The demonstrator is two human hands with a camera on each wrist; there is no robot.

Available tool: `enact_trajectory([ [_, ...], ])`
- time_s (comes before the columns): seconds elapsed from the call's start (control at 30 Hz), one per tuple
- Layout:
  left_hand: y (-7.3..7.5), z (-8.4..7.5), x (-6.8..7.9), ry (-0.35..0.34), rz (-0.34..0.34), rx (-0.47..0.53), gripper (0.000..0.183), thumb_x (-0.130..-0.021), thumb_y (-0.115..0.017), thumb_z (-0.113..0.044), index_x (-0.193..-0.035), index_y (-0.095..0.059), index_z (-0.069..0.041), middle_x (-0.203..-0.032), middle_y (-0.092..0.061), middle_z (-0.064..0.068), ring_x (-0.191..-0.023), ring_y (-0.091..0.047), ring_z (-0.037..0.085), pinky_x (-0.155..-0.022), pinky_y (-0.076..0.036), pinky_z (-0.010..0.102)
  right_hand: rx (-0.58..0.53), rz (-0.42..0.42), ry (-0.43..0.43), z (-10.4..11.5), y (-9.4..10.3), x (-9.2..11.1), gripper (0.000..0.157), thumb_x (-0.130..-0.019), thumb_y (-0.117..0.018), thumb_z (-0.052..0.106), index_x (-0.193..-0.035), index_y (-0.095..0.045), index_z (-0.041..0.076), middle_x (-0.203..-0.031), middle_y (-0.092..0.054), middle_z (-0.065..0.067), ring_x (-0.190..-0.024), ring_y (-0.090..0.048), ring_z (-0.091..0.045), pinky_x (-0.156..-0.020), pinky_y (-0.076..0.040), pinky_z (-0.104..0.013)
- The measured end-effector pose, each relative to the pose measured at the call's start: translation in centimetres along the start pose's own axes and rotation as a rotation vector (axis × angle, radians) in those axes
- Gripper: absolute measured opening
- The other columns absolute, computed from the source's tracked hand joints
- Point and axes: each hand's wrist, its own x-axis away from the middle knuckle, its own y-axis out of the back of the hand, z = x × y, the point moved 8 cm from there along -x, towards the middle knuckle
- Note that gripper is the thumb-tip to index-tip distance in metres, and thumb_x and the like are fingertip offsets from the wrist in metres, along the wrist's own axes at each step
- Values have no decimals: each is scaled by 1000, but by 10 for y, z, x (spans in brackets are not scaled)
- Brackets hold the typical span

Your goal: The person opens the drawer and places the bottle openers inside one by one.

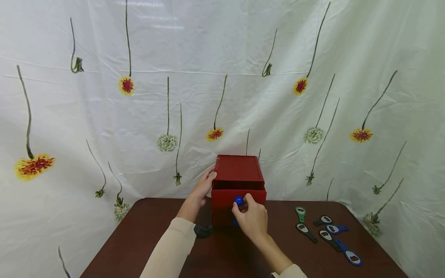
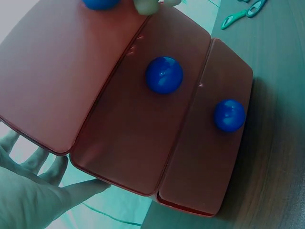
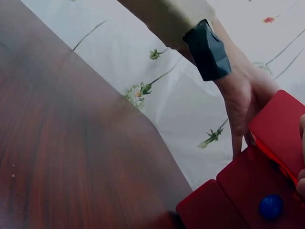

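A red cabinet (image 1: 240,166) with three drawers stands on the table. Its top drawer (image 1: 224,197) is pulled partly out, showing a dark gap behind the front. My right hand (image 1: 253,219) pinches that drawer's blue knob (image 1: 238,200) between thumb and fingers. Along the cabinet's left side lies my left hand (image 1: 203,186), fingers extended against the wall; the left wrist view also shows this hand (image 2: 38,195) beside the drawer fronts. The middle knob (image 2: 164,75) and bottom knob (image 2: 229,115) are both round and blue, on drawers pushed in.
Several bottle openers (image 1: 326,235) in green, black and blue lie on the table's right side. The dark brown table (image 1: 156,227) has a flower-printed white cloth (image 1: 194,46) hanging behind it. A dark band (image 3: 207,50) circles the left wrist.
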Motion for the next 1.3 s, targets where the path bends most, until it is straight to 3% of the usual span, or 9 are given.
enact_trajectory([
  [0.23,0,2,1,32,7,12,57,-111,-45,-41,-164,-30,-27,-167,-24,13,-149,-25,44,-100,-31,80,17,-8,-22,-10,-10,-7,28,-87,-81,26,-80,-56,16,-73,-73,6,-55,-62,-4,-47,-45,-23],
  [0.37,-1,3,2,34,18,22,58,-111,-43,-42,-165,-28,-26,-165,-28,14,-144,-33,46,-95,-38,78,27,-1,-31,-15,-16,-12,28,-88,-81,27,-81,-56,15,-71,-71,6,-51,-57,-3,-44,-43,-22],
  [0.8,-1,-1,4,29,20,40,55,-111,-46,-40,-163,-32,-29,-164,-31,14,-140,-37,46,-84,-48,73,121,37,-60,-33,-33,-26,31,-91,-77,32,-83,-51,18,-58,-51,11,-45,-42,-6,-40,-37,-25],
  [1.13,-4,0,0,29,35,60,57,-111,-47,-38,-164,-30,-25,-163,-31,15,-142,-35,45,-93,-38,79,116,41,-83,-34,-31,-25,30,-92,-76,33,-83,-51,18,-60,-54,10,-47,-46,-7,-41,-39,-25],
  [1.3,-2,1,-3,26,50,75,56,-111,-47,-35,-163,-30,-24,-163,-30,15,-144,-34,44,-91,-39,80,96,55,-105,-34,-32,-24,27,-93,-75,35,-89,-56,17,-64,-58,11,-50,-51,-7,-44,-41,-26],
])
